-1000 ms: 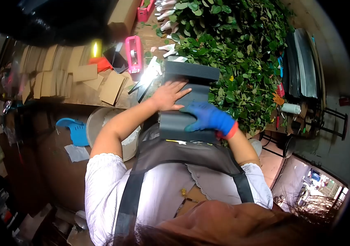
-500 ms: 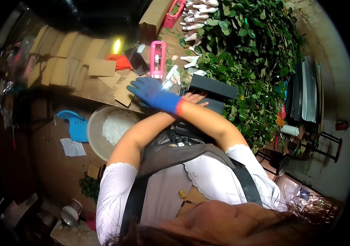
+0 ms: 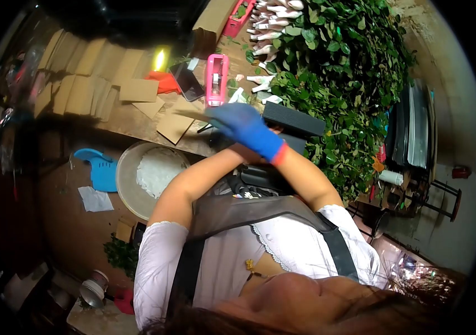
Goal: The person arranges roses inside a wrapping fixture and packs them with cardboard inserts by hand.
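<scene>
Above the workbench (image 3: 132,129), the gloved right hand (image 3: 243,125) pinches one thin cardboard piece (image 3: 192,115), lifted and not yet set down; cardboard stacks (image 3: 84,95) remain. Finger state of the bare left hand (image 3: 276,129), mostly hidden beneath, cannot be determined. Leafy stems (image 3: 338,84) limit room rightward; the workbench's near edge bounds the body side.

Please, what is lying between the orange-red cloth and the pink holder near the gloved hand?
In the head view: a dark phone-like device and, by its end, a small pale piece.
</scene>
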`<action>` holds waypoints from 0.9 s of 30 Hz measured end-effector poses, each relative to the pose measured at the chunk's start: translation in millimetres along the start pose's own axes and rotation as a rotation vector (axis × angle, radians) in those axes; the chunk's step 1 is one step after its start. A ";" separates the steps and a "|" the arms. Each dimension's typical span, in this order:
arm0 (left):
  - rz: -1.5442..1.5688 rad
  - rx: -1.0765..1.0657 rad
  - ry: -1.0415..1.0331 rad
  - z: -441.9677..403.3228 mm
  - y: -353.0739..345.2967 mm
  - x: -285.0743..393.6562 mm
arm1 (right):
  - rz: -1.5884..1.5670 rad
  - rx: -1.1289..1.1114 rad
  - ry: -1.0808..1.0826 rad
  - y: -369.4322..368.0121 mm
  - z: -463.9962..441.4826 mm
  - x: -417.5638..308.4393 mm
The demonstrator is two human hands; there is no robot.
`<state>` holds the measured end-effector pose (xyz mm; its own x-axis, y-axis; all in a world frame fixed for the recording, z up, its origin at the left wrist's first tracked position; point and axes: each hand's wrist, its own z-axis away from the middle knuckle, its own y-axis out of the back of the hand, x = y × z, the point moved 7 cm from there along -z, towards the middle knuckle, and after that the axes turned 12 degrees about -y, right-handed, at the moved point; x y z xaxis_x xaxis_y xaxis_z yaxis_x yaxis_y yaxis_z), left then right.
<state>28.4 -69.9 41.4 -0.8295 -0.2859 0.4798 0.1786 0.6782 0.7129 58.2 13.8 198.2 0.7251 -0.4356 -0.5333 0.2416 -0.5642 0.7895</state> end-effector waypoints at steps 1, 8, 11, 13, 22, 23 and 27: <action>0.014 -0.105 0.040 2.3 -6.0 -2.4 | -0.031 0.009 -0.066 21.8 22.0 17.0; 0.046 -0.301 0.033 3.4 -8.5 4.1 | -0.369 -0.074 -0.729 81.8 94.1 67.6; 0.053 -0.316 0.083 -1.9 1.6 5.4 | -0.065 0.133 -0.490 72.6 62.5 65.8; -0.097 -0.377 0.088 -11.1 22.5 15.8 | -0.094 0.231 -0.480 81.9 59.6 66.0; 0.158 -0.384 0.252 -28.2 38.3 20.8 | -0.659 -0.440 -1.046 37.1 201.4 134.2; 0.080 -0.356 0.169 -24.8 31.5 17.7 | -0.694 -0.445 -1.090 30.0 208.5 144.4; -0.138 -0.320 0.033 8.0 32.0 3.1 | -0.544 -0.565 -1.190 27.3 203.5 152.5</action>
<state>27.3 -43.6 61.6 -0.8410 -0.3852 0.3800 0.2267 0.3868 0.8939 44.2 -210.7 76.6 -0.4367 -0.7383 -0.5140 0.7352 -0.6222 0.2690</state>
